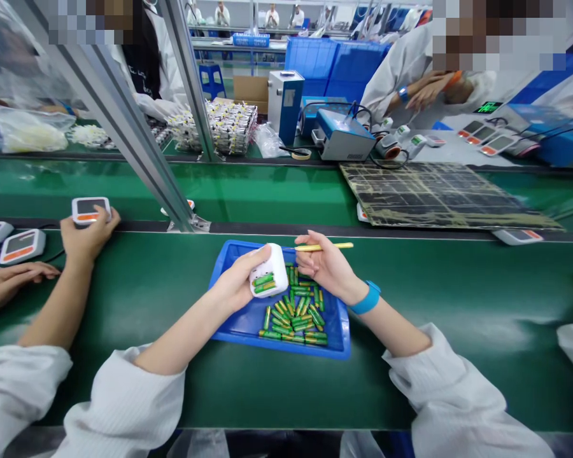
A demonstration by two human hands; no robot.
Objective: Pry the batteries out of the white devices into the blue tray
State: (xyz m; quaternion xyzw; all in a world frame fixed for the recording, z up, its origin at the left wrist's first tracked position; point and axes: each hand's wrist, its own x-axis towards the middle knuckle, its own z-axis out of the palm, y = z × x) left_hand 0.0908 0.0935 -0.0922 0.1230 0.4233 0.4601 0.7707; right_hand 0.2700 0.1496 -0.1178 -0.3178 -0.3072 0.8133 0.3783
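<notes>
My left hand [236, 280] grips a small white plastic device [277, 270], its back turned up. Two green batteries [264, 283] lie in the device's open compartment. Between the fingers of my right hand [332, 267] is a thin yellow-handled tool [334, 246], pointing left toward the device; its tip is too fine to make out. A blue wristband [367, 298] circles my right wrist. Below both hands sits a blue plastic tray [241, 337], with many loose green-and-gold batteries [293, 318] in it.
At left, a co-worker's hand [88, 232] holds a white-and-orange device [90, 210]; similar devices [23, 246] lie nearby. A metal post [143, 146] rises beyond the tray. On the green conveyor [277, 191] rests a dark gridded board [439, 194]. Other people work across the line.
</notes>
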